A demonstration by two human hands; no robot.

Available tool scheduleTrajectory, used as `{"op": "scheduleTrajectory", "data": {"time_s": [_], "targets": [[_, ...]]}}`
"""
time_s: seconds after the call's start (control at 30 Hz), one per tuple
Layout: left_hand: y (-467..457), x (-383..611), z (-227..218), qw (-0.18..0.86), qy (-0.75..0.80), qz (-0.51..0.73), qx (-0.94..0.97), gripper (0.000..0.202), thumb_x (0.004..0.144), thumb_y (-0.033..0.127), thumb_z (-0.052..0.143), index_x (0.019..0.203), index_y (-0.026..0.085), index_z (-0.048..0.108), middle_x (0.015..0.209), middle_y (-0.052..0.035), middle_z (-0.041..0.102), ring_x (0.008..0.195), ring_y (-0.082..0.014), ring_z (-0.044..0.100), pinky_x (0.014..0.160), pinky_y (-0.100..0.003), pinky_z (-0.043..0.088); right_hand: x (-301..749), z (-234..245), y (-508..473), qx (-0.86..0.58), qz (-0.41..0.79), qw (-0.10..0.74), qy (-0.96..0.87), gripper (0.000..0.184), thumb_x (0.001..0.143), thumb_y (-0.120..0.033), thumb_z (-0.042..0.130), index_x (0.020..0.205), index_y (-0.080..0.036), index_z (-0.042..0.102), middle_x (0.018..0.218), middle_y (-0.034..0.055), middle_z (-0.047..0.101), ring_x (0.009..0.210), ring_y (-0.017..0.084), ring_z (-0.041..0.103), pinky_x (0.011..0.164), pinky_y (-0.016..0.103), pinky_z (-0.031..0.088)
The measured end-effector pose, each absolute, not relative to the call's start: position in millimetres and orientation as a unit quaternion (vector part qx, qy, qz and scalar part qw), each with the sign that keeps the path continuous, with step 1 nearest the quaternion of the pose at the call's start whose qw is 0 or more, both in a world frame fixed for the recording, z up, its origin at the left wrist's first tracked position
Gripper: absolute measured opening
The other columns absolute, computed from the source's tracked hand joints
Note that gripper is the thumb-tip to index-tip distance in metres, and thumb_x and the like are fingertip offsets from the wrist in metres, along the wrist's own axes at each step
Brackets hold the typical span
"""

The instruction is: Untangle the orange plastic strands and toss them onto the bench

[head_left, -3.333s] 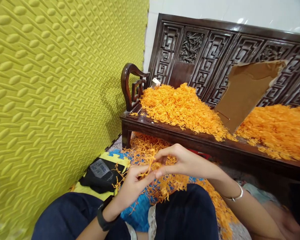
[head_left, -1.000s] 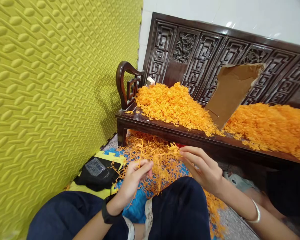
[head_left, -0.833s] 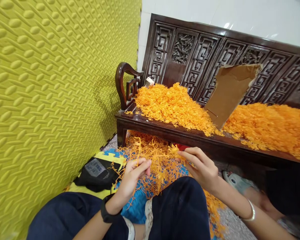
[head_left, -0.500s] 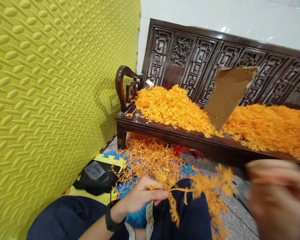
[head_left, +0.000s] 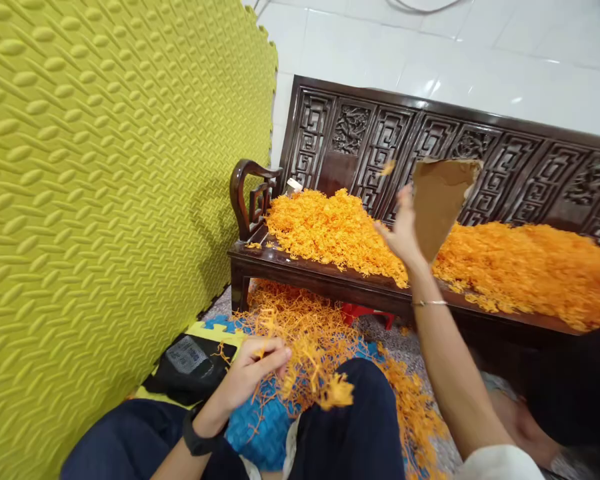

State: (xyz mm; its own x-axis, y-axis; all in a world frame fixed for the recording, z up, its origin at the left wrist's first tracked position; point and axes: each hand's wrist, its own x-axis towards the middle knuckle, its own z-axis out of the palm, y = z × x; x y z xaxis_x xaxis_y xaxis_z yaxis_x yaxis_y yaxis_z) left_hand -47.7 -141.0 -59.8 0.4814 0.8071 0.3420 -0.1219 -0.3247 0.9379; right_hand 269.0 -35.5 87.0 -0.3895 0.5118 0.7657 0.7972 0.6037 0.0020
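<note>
My left hand (head_left: pixel 253 368) pinches a tangled orange plastic strand cluster (head_left: pixel 320 377) low over my lap. My right hand (head_left: pixel 403 230) is raised over the dark wooden bench (head_left: pixel 330 273), fingers apart and holding nothing. A small orange piece (head_left: pixel 388 167) is in the air just above it. Two heaps of orange pieces lie on the bench seat, the left heap (head_left: pixel 330 227) and the right heap (head_left: pixel 525 263), with a brown cardboard sheet (head_left: pixel 440 200) standing between them.
More orange strands (head_left: pixel 300 313) are strewn on the floor under the bench, over a blue and yellow foam mat (head_left: pixel 230 327). A black pouch (head_left: pixel 187 370) lies by the embossed yellow wall panel (head_left: pixel 105 200). Another person's foot (head_left: pixel 525 427) is at lower right.
My right hand pulled a piece off the cluster, swung right, then rose over the bench and opened, the piece now airborne. My left hand stayed low, holding the cluster. The camera tilted upward.
</note>
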Motion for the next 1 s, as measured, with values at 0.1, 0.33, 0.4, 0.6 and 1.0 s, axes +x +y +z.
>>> {"op": "scheduleTrajectory", "data": {"time_s": [0.1,0.33,0.4,0.6,1.0], "targets": [[-142.4,-52.5,-55.6,0.505,0.269,0.463,0.677,0.044,0.083,0.044,0.055,0.049,0.016,0.055,0.050,0.0004,0.051,0.052,-0.0109,0.044,0.055,-0.024,0.034,267.8,48.0,-24.9,-0.463,-0.134,0.352,-0.802,0.039,0.090,-0.034,0.053,0.121,-0.011,0.056,0.121,0.0176,0.058,0.110,0.024,0.058,0.094,0.045,0.047],[-152.6,-40.3,-52.1,0.515,0.324,0.496,0.619,0.044,0.080,0.045,0.058,0.047,0.016,0.051,0.049,0.0022,0.044,0.049,-0.0092,0.036,0.051,-0.023,0.030,244.5,-16.5,-113.9,-0.467,0.104,0.275,-0.834,0.037,0.087,-0.033,0.057,0.120,-0.016,0.059,0.124,0.0139,0.059,0.112,0.020,0.059,0.092,0.036,0.050],[-155.1,-37.2,-55.7,0.529,0.343,0.515,0.580,0.044,0.078,0.046,0.058,0.048,0.015,0.050,0.049,0.0033,0.041,0.047,-0.0081,0.030,0.048,-0.023,0.025,240.9,-6.5,-141.3,-0.452,0.160,0.270,-0.835,0.034,0.088,-0.035,0.055,0.115,-0.016,0.062,0.122,0.0131,0.061,0.110,0.020,0.060,0.091,0.036,0.050],[-166.7,-34.6,-54.9,0.544,0.341,0.551,0.532,0.041,0.076,0.045,0.062,0.050,0.015,0.051,0.048,0.0053,0.035,0.045,-0.0067,0.025,0.046,-0.023,0.019,230.3,39.3,-199.4,-0.435,0.200,0.277,-0.833,0.030,0.090,-0.036,0.052,0.111,-0.017,0.064,0.112,0.0100,0.065,0.100,0.018,0.063,0.087,0.033,0.052],[-189.1,-26.1,-37.9,0.525,0.305,0.559,0.564,0.038,0.078,0.042,0.060,0.052,0.015,0.052,0.052,0.0043,0.040,0.047,-0.0073,0.030,0.048,-0.023,0.024,180.7,52.3,-229.0,-0.415,0.087,0.273,-0.864,0.043,0.081,-0.040,0.065,0.118,-0.019,0.060,0.114,0.0088,0.066,0.102,0.018,0.063,0.088,0.033,0.051]]}}
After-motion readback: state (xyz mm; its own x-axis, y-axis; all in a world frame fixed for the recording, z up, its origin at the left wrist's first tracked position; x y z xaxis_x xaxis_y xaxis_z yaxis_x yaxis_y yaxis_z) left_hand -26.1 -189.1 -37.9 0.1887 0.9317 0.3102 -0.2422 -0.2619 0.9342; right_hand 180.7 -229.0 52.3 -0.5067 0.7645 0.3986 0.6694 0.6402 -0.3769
